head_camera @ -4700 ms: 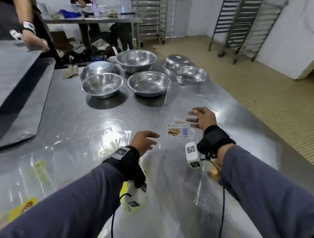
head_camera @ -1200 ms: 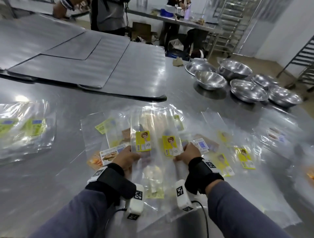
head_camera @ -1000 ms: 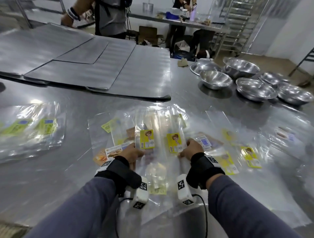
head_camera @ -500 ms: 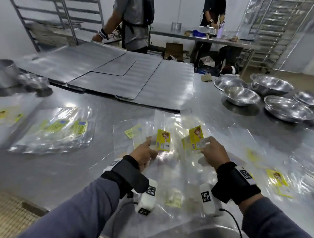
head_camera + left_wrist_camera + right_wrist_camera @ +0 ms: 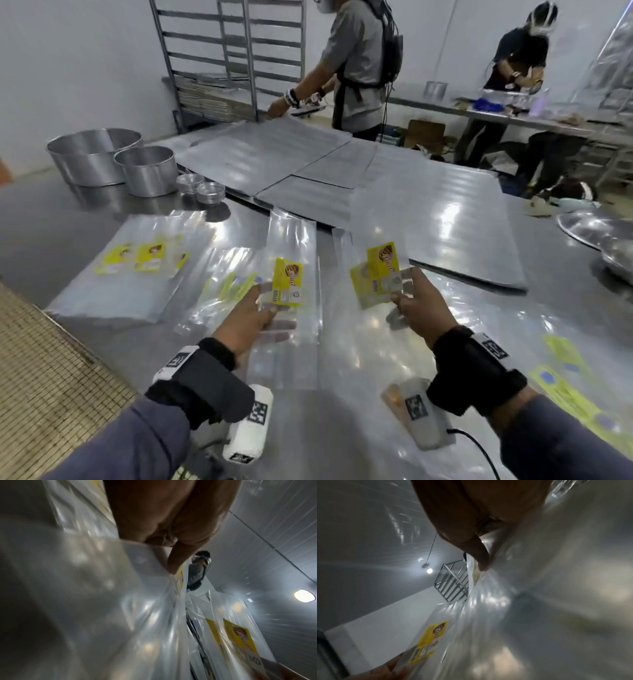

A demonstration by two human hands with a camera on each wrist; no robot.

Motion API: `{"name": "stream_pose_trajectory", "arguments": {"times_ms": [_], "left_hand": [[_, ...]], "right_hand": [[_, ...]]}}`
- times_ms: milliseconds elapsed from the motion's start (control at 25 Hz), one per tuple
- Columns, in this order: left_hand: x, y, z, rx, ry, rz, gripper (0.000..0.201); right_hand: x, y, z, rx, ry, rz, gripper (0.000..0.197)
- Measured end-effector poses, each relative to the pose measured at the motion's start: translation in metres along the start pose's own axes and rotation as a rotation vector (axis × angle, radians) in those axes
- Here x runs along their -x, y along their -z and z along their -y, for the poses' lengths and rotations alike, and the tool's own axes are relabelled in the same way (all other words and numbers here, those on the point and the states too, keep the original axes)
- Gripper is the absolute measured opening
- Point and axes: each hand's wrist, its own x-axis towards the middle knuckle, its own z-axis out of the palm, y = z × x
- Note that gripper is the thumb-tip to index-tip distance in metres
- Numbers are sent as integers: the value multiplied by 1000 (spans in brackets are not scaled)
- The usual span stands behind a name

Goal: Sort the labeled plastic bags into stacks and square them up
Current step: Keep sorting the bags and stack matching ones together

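Sorting bags, 2 lifted off the table (image 5: 51, 219).
Left hand (image 5: 246, 317) pinches 1 bag (image 5: 291, 260), right hand (image 5: 416, 305) pinches several bags (image 5: 373, 274); film looks light, limp, slippery; grip beside labels.

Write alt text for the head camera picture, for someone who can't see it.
Each of a person's hands holds up clear plastic bags with yellow labels over a steel table: the left hand one bag, the right hand a few. A stack of similar bags lies to the left.
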Motion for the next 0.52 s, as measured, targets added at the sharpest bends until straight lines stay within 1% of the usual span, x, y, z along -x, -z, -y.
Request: {"name": "stream_pose_trajectory", "arguments": {"times_ms": [120, 280, 400, 520], "left_hand": [[-13, 92, -25, -14, -25, -112, 33], [-32, 201, -51, -119, -44, -250, 46], [-47, 257, -66, -164, -55, -333, 47], [-72, 309, -77, -204, -39, -371, 44]], "right_hand": [[-26, -88, 39, 28, 30, 110, 25], [-56, -203, 80, 69, -3, 232, 32], [-80, -277, 97, 47, -17, 305, 33], [-101, -340, 111, -104, -50, 335, 31]]}}
